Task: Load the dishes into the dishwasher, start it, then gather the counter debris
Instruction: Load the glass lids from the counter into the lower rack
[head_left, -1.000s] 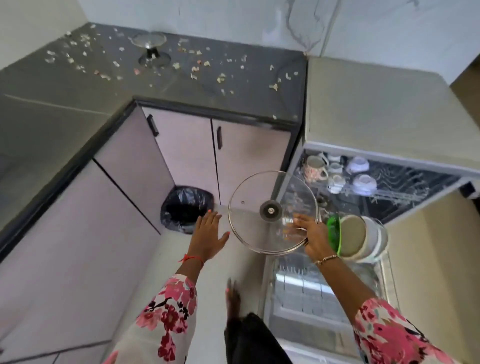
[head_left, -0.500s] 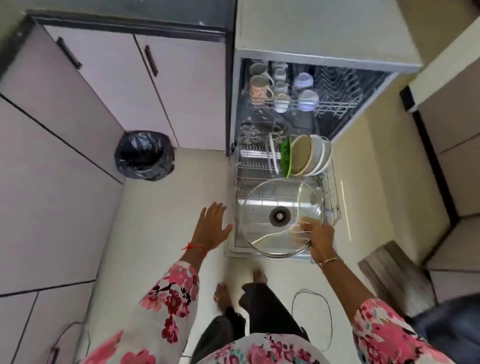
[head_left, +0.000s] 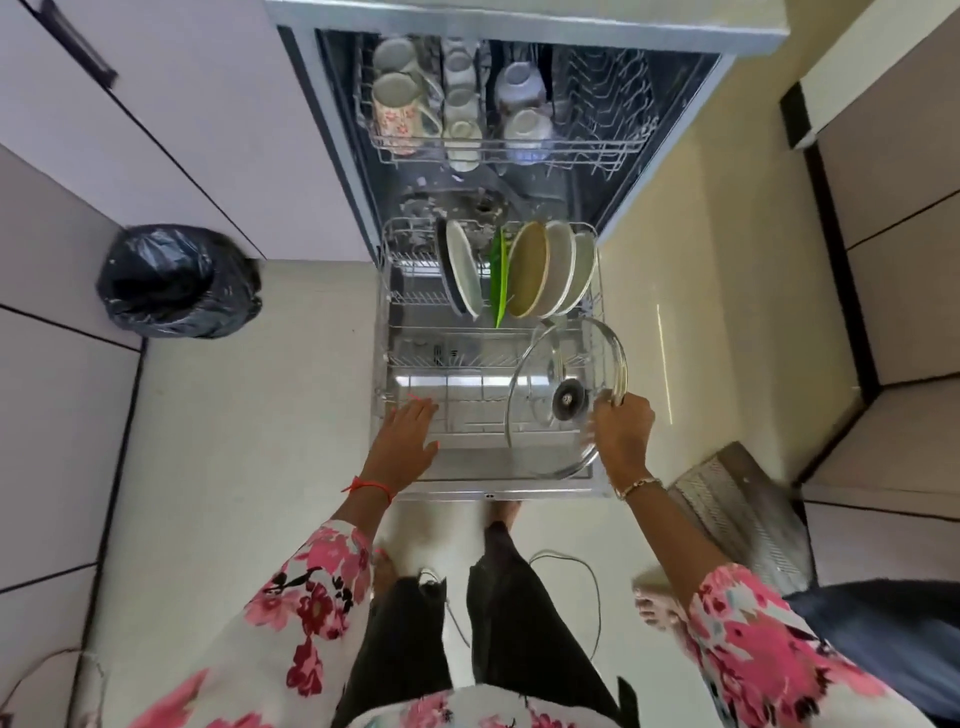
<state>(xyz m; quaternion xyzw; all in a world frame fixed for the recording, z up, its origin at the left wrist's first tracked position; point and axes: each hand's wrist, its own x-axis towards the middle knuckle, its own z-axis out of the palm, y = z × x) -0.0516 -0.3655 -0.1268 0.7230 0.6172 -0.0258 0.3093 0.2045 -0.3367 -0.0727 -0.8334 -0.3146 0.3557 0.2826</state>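
Observation:
The dishwasher (head_left: 332, 135) stands open below me with its lower rack (head_left: 385, 312) pulled out. My right hand (head_left: 621, 434) grips the rim of a round glass lid (head_left: 545, 364) with a black knob, holding it tilted over the rack's front right part. My left hand (head_left: 408, 434) hovers with fingers spread over the rack's front left corner; whether it touches is unclear. Several plates (head_left: 530, 273), one green, stand upright at the rack's back. Mugs and cups (head_left: 397, 111) fill the upper rack (head_left: 602, 140).
A bin lined with a black bag (head_left: 176, 280) stands on the floor to the left, by the pale cabinet doors (head_left: 197, 119). A ribbed mat (head_left: 737, 514) lies to the right. A thin cable (head_left: 582, 577) loops on the floor near my feet.
My view dropped from the littered counter to the dishwasher. The right hand carried the glass lid down and tilted it over the lower rack. The left hand moved right to the rack's front corner.

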